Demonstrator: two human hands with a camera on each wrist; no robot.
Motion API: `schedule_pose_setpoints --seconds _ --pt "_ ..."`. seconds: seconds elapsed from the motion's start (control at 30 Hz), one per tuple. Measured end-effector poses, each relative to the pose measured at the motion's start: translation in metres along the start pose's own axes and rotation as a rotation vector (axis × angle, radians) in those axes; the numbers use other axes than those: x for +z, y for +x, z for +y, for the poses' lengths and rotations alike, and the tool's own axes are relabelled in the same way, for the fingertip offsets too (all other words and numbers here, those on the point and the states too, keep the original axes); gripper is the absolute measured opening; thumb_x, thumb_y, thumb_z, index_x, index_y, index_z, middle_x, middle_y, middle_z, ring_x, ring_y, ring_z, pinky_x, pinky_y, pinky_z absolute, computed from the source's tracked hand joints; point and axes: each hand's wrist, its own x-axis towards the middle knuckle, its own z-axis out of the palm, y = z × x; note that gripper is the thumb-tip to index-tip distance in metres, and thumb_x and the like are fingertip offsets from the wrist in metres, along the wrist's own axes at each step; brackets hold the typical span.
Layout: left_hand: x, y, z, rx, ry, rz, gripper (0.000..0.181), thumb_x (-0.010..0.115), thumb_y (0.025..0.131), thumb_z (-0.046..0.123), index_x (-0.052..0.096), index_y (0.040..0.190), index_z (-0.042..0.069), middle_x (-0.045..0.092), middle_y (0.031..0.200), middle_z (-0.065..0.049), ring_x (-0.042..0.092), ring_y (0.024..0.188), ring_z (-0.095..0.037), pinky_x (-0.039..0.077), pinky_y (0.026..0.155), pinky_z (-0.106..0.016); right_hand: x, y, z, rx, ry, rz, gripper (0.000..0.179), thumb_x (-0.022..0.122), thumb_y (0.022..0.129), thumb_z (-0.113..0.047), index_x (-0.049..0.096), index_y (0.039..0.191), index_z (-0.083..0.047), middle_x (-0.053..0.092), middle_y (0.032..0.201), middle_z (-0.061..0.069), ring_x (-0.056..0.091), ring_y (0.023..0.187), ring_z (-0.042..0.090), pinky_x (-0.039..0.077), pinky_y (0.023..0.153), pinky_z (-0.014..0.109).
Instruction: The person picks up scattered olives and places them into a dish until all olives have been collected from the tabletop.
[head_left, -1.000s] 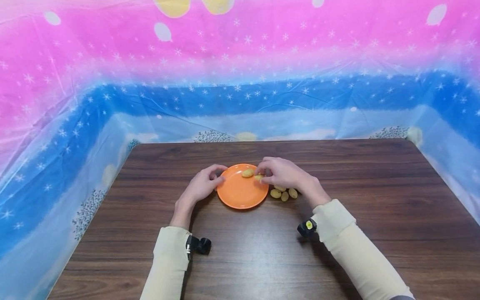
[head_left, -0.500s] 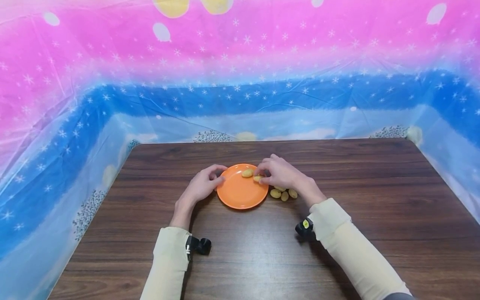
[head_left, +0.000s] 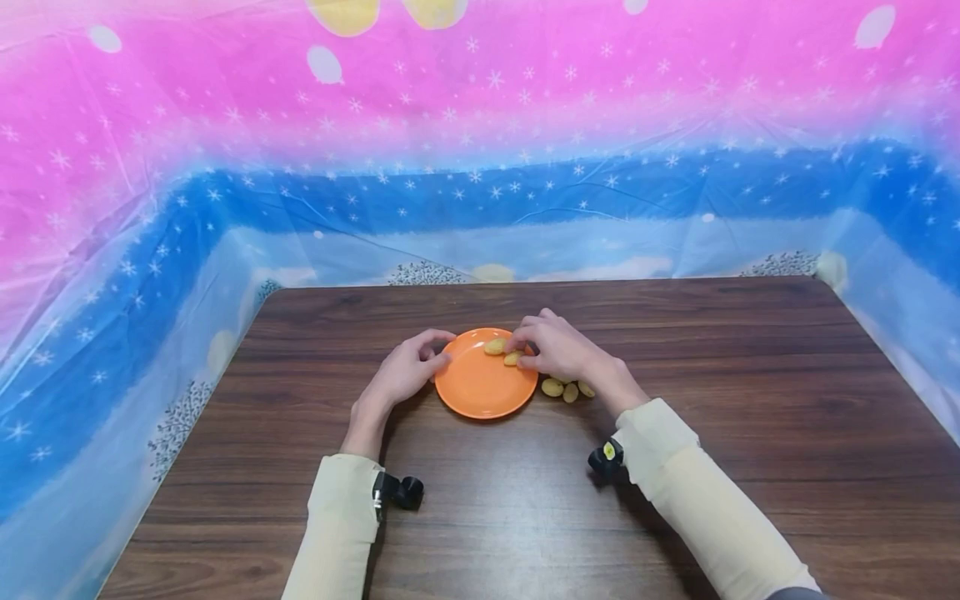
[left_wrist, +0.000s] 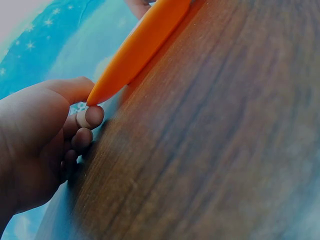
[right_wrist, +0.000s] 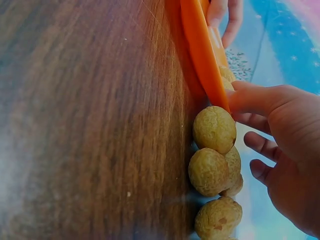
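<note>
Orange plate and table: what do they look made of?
Orange plate: glossy, probably hard plastic or glazed ceramic, judging by the pale highlights at its far side. Table: slight sheen, likely wood-look laminate, from streaky brown grain and diffuse glare; solid wood is possible.

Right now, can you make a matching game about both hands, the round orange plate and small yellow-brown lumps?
1. round orange plate
2. left hand
3. right hand
4. cluster of small yellow-brown lumps

A. on the brown wood-grain table, beside the plate
B. gripping the plate
C. flat, between both hands
D. touching another lump over the plate

Pairs: 1C, 2B, 3D, 4A.
</note>
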Motion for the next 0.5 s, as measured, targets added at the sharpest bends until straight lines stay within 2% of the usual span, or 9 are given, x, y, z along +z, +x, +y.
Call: schedule_pose_setpoints --seconds 0.5 --pt "0.000 0.000 -0.001 0.001 0.003 0.006 0.035 0.059 0.102 0.033 0.058 0.137 0.028 0.057 0.081 -0.007 0.051 0.065 -0.024 0.037 0.060 -0.033 -0.007 -0.021 0.002 -0.040 0.051 0.100 0.021 0.070 0.094 -0.014 0.076 0.114 -0.016 0.063 0.111 0.001 0.046 0.098 0.021 0.041 0.082 0.038"
